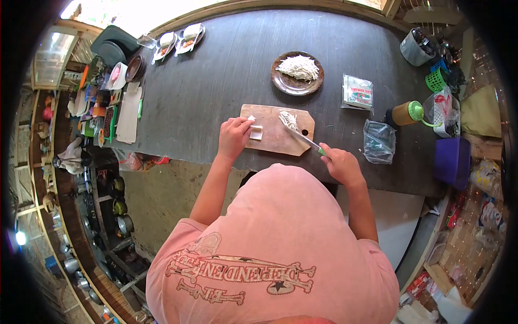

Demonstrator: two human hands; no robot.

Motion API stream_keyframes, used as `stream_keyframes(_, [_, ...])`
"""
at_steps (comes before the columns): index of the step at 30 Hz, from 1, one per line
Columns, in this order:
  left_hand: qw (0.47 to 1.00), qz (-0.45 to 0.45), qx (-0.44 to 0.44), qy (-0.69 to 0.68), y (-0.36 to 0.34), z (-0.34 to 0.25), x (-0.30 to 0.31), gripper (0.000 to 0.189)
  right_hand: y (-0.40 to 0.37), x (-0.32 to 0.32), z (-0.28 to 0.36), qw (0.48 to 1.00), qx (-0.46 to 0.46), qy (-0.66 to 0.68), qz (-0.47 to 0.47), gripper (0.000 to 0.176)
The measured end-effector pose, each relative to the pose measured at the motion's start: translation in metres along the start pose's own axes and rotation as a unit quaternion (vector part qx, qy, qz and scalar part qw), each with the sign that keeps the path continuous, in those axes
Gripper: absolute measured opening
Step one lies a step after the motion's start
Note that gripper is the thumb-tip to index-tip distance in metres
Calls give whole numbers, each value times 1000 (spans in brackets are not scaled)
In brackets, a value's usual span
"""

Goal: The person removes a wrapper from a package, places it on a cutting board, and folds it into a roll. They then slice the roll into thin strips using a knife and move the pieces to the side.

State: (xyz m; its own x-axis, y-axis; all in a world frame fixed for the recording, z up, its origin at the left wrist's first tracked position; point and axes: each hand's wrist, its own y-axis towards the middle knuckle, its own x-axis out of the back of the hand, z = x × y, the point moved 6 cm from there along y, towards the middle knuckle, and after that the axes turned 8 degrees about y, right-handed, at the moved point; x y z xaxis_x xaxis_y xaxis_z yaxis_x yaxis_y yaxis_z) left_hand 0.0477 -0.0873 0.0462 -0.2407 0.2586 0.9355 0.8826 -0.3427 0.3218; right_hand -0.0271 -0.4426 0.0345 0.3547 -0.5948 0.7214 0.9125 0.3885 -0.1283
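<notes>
A wooden cutting board (270,144) lies near the front edge of the dark table. My left hand (234,135) is at its left end, fingers drawn together on a small white piece (252,118). Just below the fingertips is a flat white slab (257,133); its exact kind I cannot make out. My right hand (341,164) is closed round the green handle of a knife (302,138). The blade slants across the board, its tip by a small pile of thin white strips (288,119). Beyond the board, a brown plate (291,86) carries a heap of similar strips (299,67).
To the right lie a printed packet (358,93), a clear plastic bag (379,142) and a green-lidded container (407,113). A purple bin (452,162) stands at the table's right end. Two small trays of food (189,40) sit at the far left, with stacked dark bowls (136,69) nearer.
</notes>
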Motion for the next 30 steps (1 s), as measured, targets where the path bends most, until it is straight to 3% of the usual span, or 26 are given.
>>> stream_keyframes(2, [1000, 4, -17, -5, 0, 6, -3, 23, -9, -4, 4, 998, -48, -9, -43, 41])
stream_keyframes(6, [997, 8, -76, -12, 3, 12, -12, 18, -17, -21, 25, 996, -48, 9, -78, 42])
stream_keyframes(9, [994, 11, -109, -5, 4, 14, -15, 12, -14, -41, 40, 977, -64, 122, -161, 39])
stream_keyframes(13, [992, 12, -123, -21, 5, 14, -12, 7, -2, -69, 64, 952, -65, 174, -244, 34])
stream_keyframes(16, [991, 9, -128, -42, 3, 16, -10, 6, 10, -83, 83, 949, -98, 206, -220, 32])
stream_keyframes(18, [986, 67, -140, -66, 2, 20, -22, 8, 13, -86, 95, 950, -96, 195, -222, 31])
stream_keyframes(24, [982, 27, -173, -70, 0, 18, -12, 6, 3, -101, 98, 955, -71, 167, -235, 34])
stream_keyframes(30, [986, 30, -134, -99, -7, 20, -16, 9, 16, -98, 92, 960, -92, 166, -207, 23])
